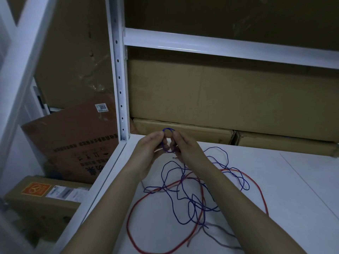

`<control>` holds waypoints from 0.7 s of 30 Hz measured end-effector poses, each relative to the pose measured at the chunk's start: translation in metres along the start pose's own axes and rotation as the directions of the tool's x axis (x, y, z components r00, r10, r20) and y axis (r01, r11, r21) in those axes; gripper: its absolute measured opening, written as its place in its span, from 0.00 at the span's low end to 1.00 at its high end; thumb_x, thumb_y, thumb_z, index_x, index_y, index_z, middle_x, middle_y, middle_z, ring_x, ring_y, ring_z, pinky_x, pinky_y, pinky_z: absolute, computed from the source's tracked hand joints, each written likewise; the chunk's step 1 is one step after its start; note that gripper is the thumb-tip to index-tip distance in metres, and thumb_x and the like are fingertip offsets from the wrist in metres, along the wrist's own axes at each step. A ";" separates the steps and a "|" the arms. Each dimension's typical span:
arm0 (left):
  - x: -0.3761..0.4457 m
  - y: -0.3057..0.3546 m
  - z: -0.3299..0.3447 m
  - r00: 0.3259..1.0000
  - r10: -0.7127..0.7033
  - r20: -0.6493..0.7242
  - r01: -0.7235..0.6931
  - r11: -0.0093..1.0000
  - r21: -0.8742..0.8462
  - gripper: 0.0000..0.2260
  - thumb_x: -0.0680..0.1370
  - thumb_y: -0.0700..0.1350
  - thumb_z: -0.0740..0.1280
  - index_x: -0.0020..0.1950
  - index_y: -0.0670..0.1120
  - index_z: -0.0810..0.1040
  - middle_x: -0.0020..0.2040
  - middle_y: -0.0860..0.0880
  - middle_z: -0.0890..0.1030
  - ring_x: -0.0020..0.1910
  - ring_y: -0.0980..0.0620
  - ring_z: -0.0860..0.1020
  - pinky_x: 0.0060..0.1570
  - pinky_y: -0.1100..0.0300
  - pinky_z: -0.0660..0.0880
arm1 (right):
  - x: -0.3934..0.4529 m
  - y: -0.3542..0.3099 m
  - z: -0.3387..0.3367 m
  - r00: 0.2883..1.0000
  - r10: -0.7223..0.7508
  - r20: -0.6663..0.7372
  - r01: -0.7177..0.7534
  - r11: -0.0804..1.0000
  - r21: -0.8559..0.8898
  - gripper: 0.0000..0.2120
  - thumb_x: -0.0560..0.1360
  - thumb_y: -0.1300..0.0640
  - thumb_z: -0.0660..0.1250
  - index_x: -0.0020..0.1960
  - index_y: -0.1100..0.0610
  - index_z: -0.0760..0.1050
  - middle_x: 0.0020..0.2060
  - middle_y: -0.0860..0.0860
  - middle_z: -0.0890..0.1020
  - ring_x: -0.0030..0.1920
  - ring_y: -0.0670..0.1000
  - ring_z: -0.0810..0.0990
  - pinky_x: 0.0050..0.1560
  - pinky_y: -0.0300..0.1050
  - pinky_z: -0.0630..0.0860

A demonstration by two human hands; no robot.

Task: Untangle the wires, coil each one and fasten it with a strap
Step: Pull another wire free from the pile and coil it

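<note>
2 hands raised over white shelf. Left hand and right hand each pinch a small loop of blue wire, arching between their fingertips. Remaining blue wire lies tangled with red wire and grey wire on shelf below.

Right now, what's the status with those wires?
Left hand and right hand both pinch a small loop of blue wire. Rest of it lies tangled with red wire and grey wire. No strap visible.
</note>
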State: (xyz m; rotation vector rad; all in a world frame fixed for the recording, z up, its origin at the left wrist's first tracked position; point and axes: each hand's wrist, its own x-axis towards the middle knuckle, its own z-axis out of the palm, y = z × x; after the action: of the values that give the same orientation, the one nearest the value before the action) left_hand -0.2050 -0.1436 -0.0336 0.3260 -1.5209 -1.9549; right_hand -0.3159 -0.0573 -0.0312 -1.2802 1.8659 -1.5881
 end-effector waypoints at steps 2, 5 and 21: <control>-0.001 -0.003 0.000 1.000 0.029 0.007 -0.029 0.998 0.055 0.15 0.83 0.44 0.56 0.43 0.45 0.79 0.33 0.50 0.78 0.37 0.55 0.78 0.48 0.63 0.77 | 0.001 0.002 0.004 0.999 0.032 -0.008 -0.032 0.999 0.009 0.17 0.83 0.50 0.53 0.44 0.58 0.73 0.24 0.41 0.72 0.23 0.40 0.66 0.27 0.32 0.63; -0.003 -0.006 0.005 0.993 0.116 -0.024 -0.114 0.990 0.077 0.16 0.83 0.43 0.55 0.40 0.42 0.76 0.32 0.47 0.78 0.36 0.52 0.78 0.46 0.61 0.77 | 0.000 0.004 0.011 0.994 0.111 0.012 -0.112 0.993 0.027 0.22 0.83 0.48 0.52 0.49 0.66 0.72 0.25 0.45 0.70 0.23 0.42 0.65 0.26 0.34 0.63; 0.004 -0.001 0.000 0.967 0.142 -0.211 -0.180 0.968 -0.174 0.14 0.85 0.42 0.52 0.48 0.40 0.74 0.48 0.47 0.84 0.48 0.53 0.84 0.46 0.62 0.80 | -0.019 0.020 0.019 0.944 0.185 0.274 -0.162 0.981 -0.106 0.18 0.83 0.49 0.51 0.42 0.53 0.75 0.26 0.48 0.73 0.24 0.44 0.66 0.27 0.38 0.63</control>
State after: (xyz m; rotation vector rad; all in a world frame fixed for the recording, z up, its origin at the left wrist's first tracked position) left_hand -0.2084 -0.1465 -0.0336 0.2932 -1.1848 -1.8625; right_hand -0.2996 -0.0534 -0.0604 -1.2624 1.8206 -1.1809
